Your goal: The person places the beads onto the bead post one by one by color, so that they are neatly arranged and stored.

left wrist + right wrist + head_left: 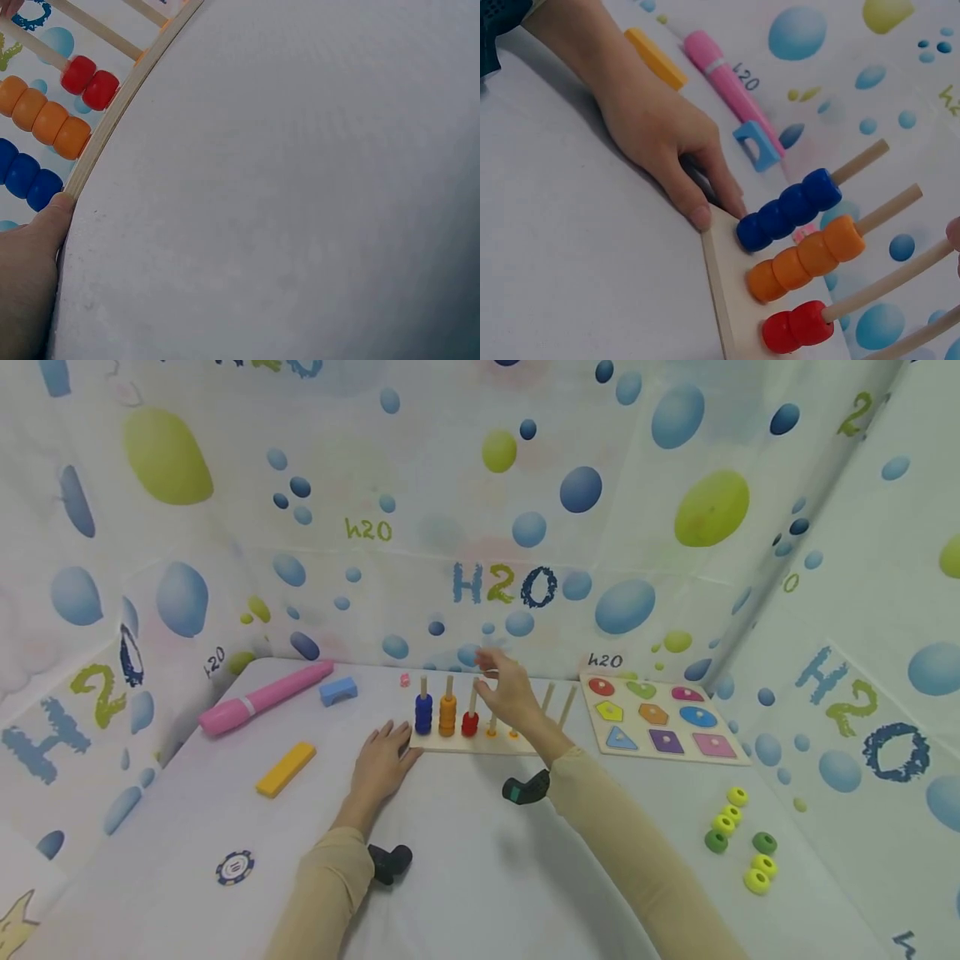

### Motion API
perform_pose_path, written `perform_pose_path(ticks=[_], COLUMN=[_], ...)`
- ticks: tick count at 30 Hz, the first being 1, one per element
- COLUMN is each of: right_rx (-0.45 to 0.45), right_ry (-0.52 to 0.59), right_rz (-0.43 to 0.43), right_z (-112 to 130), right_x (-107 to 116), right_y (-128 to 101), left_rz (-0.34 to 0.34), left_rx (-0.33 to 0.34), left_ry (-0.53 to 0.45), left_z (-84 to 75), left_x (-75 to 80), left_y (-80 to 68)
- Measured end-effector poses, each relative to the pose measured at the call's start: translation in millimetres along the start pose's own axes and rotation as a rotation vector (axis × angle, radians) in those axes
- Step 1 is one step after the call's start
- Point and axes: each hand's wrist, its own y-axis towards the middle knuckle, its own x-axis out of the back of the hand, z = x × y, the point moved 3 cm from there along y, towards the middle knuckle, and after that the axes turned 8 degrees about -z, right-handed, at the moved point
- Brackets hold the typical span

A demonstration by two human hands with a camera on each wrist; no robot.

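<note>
A wooden peg board (450, 746) stands mid-table with a blue bead stack (423, 714), an orange stack (447, 716) and a shorter red stack (470, 724) on its left pegs; the pegs further right are nearly bare. My left hand (384, 753) lies flat on the table, its thumb (41, 240) against the board's left corner (718, 277). My right hand (504, 687) hovers over the middle pegs, fingers loosely spread and blurred, with nothing visibly held. In the right wrist view the beads (787, 210) sit on slanted pegs beside the left hand (660, 135).
A shape puzzle board (660, 720) lies to the right of the pegs. Yellow and green rings (738, 839) are scattered at the right front. A pink marker (262, 697), blue block (338, 691), yellow bar (286, 768) and poker chip (235, 867) lie left.
</note>
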Motion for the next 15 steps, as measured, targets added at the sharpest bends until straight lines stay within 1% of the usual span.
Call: perform_pose_path(ticks=[9, 13, 15], right_rx=[0.015, 0.021, 0.009], right_ry=[-0.024, 0.018, 0.041], right_rz=[-0.046, -0.082, -0.103], right_z=[-1.3, -3.2, -6.6], right_x=[8.4, 16.3, 22.5], right_y=[-5.0, -8.0, -10.4], left_rz=[-0.001, -0.001, -0.002], left_rx=[-0.013, -0.007, -0.005], left_ry=[-0.003, -0.005, -0.006], left_z=[-2.3, -1.2, -0.4], left_x=[-0.7, -1.0, -0.5], left_y=[1.8, 2.0, 1.8])
